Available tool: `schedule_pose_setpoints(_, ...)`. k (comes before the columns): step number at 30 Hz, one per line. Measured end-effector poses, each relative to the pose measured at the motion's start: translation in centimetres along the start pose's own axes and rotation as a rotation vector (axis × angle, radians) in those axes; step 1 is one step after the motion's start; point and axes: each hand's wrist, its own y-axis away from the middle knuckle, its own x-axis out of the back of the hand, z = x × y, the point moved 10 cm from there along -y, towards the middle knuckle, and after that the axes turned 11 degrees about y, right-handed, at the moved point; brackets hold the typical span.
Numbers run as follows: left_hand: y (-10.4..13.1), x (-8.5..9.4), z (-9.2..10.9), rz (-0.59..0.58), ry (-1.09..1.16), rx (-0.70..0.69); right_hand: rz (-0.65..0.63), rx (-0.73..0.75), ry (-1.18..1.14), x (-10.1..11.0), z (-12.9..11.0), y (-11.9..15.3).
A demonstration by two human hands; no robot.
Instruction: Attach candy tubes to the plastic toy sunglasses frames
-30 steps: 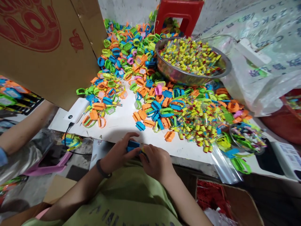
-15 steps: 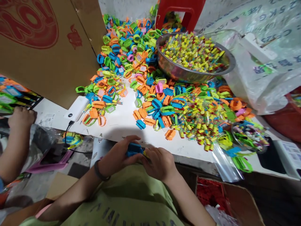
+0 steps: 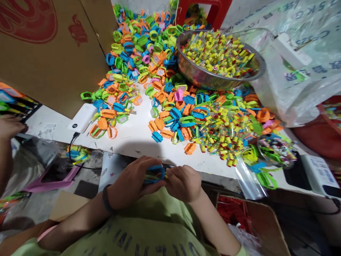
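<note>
Near the table's front edge, my left hand (image 3: 135, 180) is wrapped round a blue toy watch (image 3: 155, 172), whose loop faces up between thumb and fingers. My right hand (image 3: 184, 182) is closed at the watch's right end, pinching a small yellow piece that its fingers mostly hide. Beyond my hands lies a pile of orange, blue and green toy watches (image 3: 174, 121). Small yellow-capped tubes (image 3: 226, 138) are heaped to its right. A metal bowl (image 3: 213, 80) full of similar tubes stands behind them.
A large cardboard box (image 3: 53, 60) stands at the left, beside a white power bank (image 3: 83, 118) with a cable. Another person's hand (image 3: 10, 126) is at the far left. A round container of small pieces (image 3: 277, 151) and a black phone (image 3: 297, 174) lie at the right.
The blue watch has turned in my left hand, so its loop now shows. My right hand stays closed beside it. The view has shifted slightly, and the other person's hand sits further left.
</note>
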Motion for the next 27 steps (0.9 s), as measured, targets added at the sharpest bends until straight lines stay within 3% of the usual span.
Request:
schedule_pose_setpoints(6, 0.5, -1.0, -4.5, -0.120, 0.063, 0.372, -0.155, -0.058, -0.009, -2.4, -0.3, -0.2)
schedule_pose_setpoints(8, 0.4, -0.1, -5.9, -0.098, 0.040, 0.434, -0.262, -0.141, -0.050, -3.8, 1.0, 0.2)
schedule_pose_setpoints(10, -0.1, 2.8, -7.4, 0.017, -0.047, 0.469, -0.355, -0.249, -0.064, -4.9, 3.7, 1.0)
schedule_pose_setpoints(15, -1.4, 13.4, -10.2, 0.375, -0.415, 0.370, -0.523, -0.638, 0.250, -5.3, 14.1, 5.8)
schedule_pose_setpoints(18, -2.1, 15.8, -11.8, 0.389, -0.596, 0.284, -0.654, -0.753, 0.436, -5.6, 17.5, 8.5)
schedule_pose_setpoints(19, -2.2, 15.6, -12.2, 0.376, -0.647, 0.265, -0.676, -0.765, 0.457, -5.8, 17.9, 9.0)
schedule_pose_setpoints(21, -2.7, 13.5, -12.4, 0.323, -0.699, 0.208, -0.694, -0.769, 0.454, -6.3, 17.9, 9.4)
schedule_pose_setpoints(23, -3.3, 9.3, -12.1, 0.211, -0.646, 0.122, -0.690, -0.774, 0.437, -6.6, 17.7, 9.5)
schedule_pose_setpoints(25, -4.0, 3.9, -11.5, 0.032, -0.517, 0.045, -0.679, -0.785, 0.426, -6.6, 17.7, 9.7)
schedule_pose_setpoints(27, -4.6, -0.2, -11.4, -0.061, -0.438, 0.036, -0.682, -0.795, 0.419, -6.6, 17.7, 10.2)
